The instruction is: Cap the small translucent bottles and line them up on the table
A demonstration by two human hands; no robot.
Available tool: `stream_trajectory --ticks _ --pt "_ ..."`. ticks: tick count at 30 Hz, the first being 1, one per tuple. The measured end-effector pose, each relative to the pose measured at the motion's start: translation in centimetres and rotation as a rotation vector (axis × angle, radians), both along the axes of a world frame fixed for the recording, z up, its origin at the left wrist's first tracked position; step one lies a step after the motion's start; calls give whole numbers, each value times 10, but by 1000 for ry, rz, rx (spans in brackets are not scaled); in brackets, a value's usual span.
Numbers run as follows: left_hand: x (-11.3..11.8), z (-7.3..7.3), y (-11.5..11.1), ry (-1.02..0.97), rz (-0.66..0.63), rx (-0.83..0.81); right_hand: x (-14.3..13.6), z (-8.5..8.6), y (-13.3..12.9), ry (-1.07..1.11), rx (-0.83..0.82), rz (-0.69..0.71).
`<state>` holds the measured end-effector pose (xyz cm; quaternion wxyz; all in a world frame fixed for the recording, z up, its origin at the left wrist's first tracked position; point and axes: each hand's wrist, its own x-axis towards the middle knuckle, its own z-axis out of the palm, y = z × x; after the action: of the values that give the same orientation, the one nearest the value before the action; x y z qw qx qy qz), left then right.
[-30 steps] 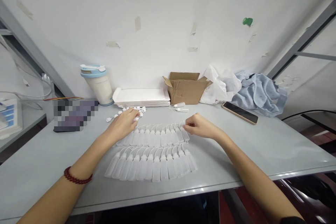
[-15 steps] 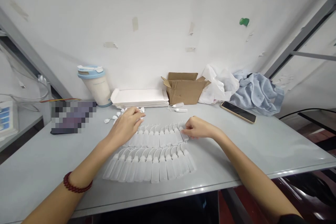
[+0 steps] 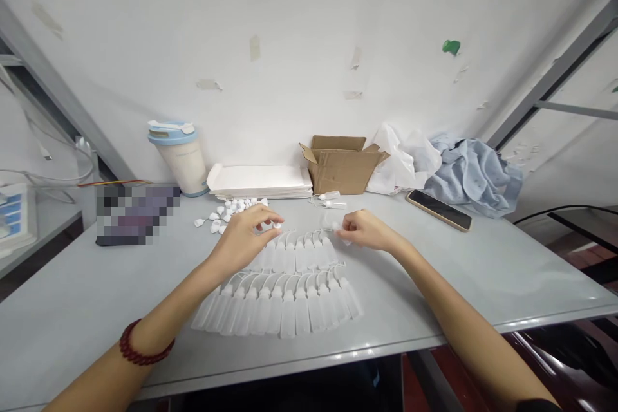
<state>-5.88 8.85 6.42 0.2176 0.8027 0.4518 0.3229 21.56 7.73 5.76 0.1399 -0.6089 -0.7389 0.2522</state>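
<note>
Moved closer since the earlier frame: left hand to right hand

In the head view, the left hand has come away from the pile of caps, which lies just behind it, and pinches one white cap between thumb and fingers. The right hand pinches a translucent bottle, now lifted from the end of the upper row. This row lies between the hands, on their near side; the lower row is nearer to the body. Behind the hands stands the cardboard box.
</note>
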Motion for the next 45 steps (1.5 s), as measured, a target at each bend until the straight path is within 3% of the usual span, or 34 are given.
stream_trajectory --ticks 5,9,15,20,38,45 --pt "9 6 -11 -141 -22 -196 -8 -2 -4 144 267 -57" --pt "15 6 -19 -279 -55 -352 -16 -8 -9 134 428 -49" --pt "24 9 -30 -385 -91 -445 -33 -19 -19 61 757 86" --pt "28 12 -35 -480 -52 -468 -46 -25 -28 38 922 185" --pt "29 8 -32 -536 -54 -502 -46 -30 -28 93 1028 263" --pt "31 6 -36 -528 -39 -406 -47 -28 -29 103 1015 279"
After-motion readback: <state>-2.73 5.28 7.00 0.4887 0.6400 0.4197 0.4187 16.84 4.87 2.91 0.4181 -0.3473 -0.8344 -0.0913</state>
